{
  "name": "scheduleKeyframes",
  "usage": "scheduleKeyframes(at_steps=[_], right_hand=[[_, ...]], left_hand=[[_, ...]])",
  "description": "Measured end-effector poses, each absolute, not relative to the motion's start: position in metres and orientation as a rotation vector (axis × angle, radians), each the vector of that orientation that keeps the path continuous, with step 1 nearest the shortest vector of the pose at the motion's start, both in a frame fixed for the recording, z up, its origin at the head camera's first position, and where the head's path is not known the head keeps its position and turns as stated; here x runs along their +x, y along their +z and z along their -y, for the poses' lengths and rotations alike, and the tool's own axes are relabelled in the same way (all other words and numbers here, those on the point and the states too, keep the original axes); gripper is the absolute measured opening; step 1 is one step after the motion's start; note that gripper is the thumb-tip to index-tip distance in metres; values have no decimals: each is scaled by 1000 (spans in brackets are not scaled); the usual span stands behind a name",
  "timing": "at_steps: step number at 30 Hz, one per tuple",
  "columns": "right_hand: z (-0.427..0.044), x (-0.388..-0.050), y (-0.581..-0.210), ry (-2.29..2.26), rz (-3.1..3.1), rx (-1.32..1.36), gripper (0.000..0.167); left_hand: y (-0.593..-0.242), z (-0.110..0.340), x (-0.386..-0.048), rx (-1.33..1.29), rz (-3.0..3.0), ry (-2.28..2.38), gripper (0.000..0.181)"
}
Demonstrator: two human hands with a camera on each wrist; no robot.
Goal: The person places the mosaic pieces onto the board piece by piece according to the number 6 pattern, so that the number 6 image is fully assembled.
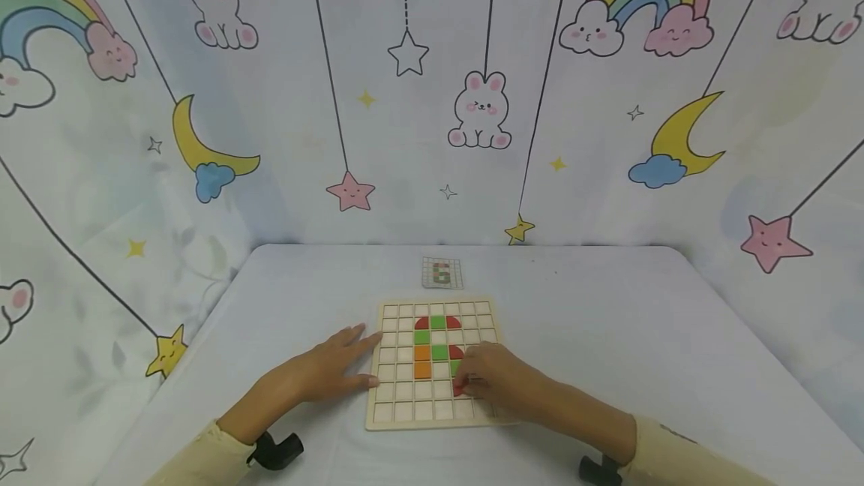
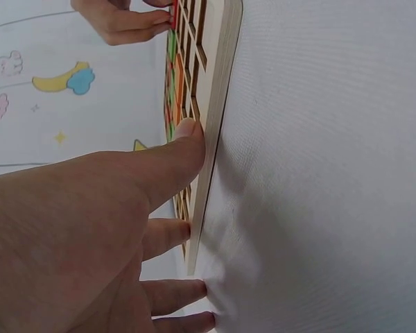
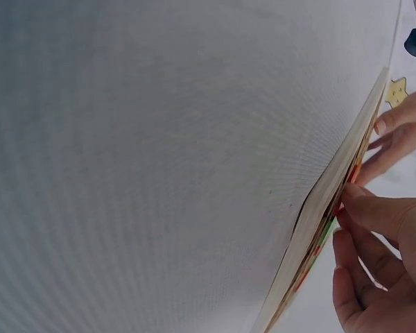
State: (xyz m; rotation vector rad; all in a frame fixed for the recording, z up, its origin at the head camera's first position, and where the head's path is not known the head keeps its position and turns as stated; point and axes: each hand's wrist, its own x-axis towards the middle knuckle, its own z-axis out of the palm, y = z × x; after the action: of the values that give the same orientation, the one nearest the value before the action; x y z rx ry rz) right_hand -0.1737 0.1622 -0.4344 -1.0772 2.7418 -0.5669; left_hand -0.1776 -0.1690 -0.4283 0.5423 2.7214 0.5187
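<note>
A wooden grid board [image 1: 403,412] lies flat on the table with colored tiles in some of its cells. Spread fingers of my left hand [image 1: 331,367] touch the board's left edge; in the left wrist view the thumb [image 2: 184,142] rests on the rim. Over the lower right part of the pattern, my right hand [image 1: 502,379] pinches a red rounded tile [image 1: 459,390] at a cell, its far side hidden by the fingers. Green tiles [image 1: 438,321], orange tiles [image 1: 422,370] and red rounded tiles [image 1: 454,322] sit in nearby cells.
Behind the board lies a small pattern card [image 1: 442,274] showing a colored grid figure. A white cloth covers the table [image 1: 580,306]. A printed backdrop [image 1: 418,118] with rabbits, stars and moons rises at the back and sides.
</note>
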Motion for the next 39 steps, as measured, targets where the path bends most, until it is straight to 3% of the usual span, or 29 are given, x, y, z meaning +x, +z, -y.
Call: scheduleKeyframes(at_steps=[10, 20, 29, 39], right_hand=[[-165, -172, -434, -547, -2772, -1076, 17], [-203, -173, -427, -721, -2811, -770, 11], [-268, -157, -427, -879, -2912, -627, 25], [-333, -125, -424, -1031, -2752, -284, 44]], left_hand=[[-429, 167, -180, 547, -2721, 517, 84], [-430, 166, -180, 549, -2712, 522, 84], [-434, 168, -182, 550, -2708, 503, 83], [-434, 171, -181, 574, -2710, 494, 83]])
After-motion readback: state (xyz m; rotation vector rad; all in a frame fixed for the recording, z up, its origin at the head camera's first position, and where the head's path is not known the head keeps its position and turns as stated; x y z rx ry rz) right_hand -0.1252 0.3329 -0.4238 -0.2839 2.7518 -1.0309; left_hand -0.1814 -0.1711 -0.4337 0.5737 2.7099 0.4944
